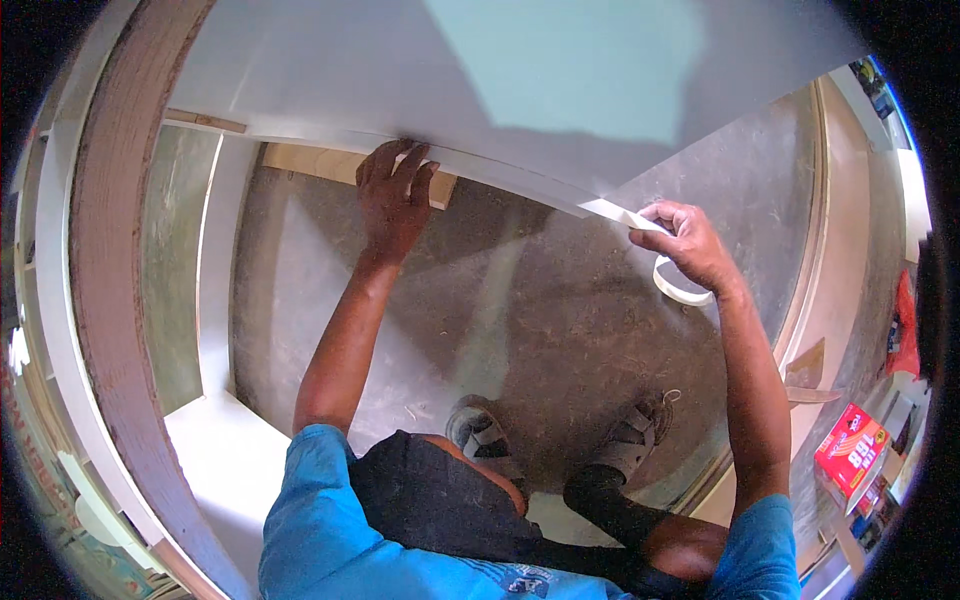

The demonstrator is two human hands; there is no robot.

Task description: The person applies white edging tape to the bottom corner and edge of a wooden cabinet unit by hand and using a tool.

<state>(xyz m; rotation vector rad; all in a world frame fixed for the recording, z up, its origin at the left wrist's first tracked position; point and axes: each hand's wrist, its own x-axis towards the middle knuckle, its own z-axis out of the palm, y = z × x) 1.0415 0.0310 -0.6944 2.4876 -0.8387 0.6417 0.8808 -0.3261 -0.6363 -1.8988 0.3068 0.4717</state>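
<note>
A large white panel [330, 60] spans the top of the view, its near edge slanting down to the right. Along that edge runs a thin white edging strip [612, 209], which leaves the panel's corner and passes into my right hand [688, 244]. Thumb and fingers of that hand pinch the strip. Its loose end curls in a loop [684, 295] below the hand. My left hand [395, 190] rests its fingertips on the panel edge farther left, fingers slightly apart, the palm hidden from view.
A brown-edged board [125, 290] curves down the left side. Beneath the panel lies a pale wooden piece [312, 160] on the grey floor [530, 290]. To the right are a red box [852, 450], a blade-like tool [812, 395] and a red bag [903, 325]. My sandalled feet are below.
</note>
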